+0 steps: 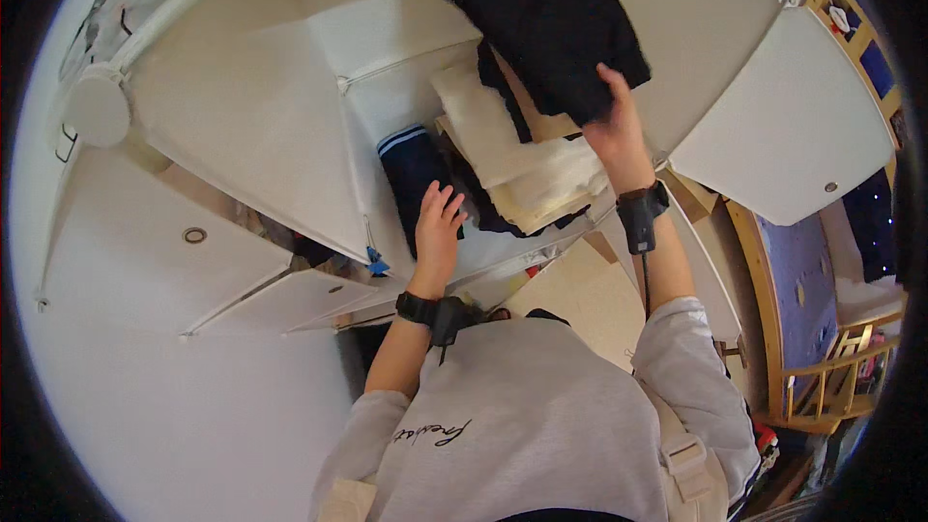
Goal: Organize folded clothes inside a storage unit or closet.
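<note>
My right hand [618,123] grips the lower right corner of a folded black cloth garment [547,29], thumb on top. This garment is over the top of a stack of folded clothes, with cream pieces [486,123] and dark ones showing beneath it. The stack stands inside a white compartment [391,80]. Left of the stack lies a folded navy garment [409,174] with light stripes along its edge. My left hand [438,221] is over the lower part of that navy garment, fingers apart and nothing held; whether it touches the cloth I cannot tell.
White panels with round grommets hang at the left [145,232] and right [790,116]. A blue clip [375,261] sits on the compartment's lower left edge. A wooden bed frame [772,304] with a purple-blue mattress stands at the far right.
</note>
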Action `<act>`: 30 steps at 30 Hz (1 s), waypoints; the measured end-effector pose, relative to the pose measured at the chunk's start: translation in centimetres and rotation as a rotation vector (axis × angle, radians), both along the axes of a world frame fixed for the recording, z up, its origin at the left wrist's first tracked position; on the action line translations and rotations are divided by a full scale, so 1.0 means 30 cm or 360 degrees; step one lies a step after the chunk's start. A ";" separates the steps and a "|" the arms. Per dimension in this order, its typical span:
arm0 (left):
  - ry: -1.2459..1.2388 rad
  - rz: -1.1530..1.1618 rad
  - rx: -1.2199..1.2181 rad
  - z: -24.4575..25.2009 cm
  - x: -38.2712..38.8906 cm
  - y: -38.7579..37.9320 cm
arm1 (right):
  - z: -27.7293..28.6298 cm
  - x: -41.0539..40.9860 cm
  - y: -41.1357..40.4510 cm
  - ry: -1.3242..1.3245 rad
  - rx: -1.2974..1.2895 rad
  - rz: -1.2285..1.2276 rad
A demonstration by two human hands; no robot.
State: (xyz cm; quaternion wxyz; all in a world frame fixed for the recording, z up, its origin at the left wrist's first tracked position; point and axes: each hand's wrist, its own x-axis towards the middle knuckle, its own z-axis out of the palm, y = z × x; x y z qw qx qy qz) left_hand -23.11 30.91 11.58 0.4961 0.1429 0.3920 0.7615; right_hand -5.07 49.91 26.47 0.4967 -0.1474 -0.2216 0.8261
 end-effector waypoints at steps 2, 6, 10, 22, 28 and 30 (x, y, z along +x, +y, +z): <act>0.0033 -0.0062 0.0028 0.022 0.019 0.039 | -0.133 0.009 0.050 -0.0225 -0.0050 0.0034; 0.0146 -0.0203 0.0132 0.028 0.030 0.141 | -0.240 0.025 0.074 -0.0519 -0.0276 0.0125; 0.0211 -0.0308 0.0328 0.123 0.058 0.266 | -0.212 0.051 0.083 -0.0524 -0.0299 0.0238; -0.0034 -0.0770 0.0032 0.229 0.032 0.532 | -0.190 0.183 0.117 -0.0878 -0.0353 0.0408; -0.0237 -0.0861 0.0182 0.301 0.056 0.604 | -0.101 0.167 0.072 -0.0648 -0.0471 0.0636; -0.0292 -0.0808 0.0195 0.325 0.065 0.623 | -0.082 0.126 0.081 -0.0512 -0.0498 0.0558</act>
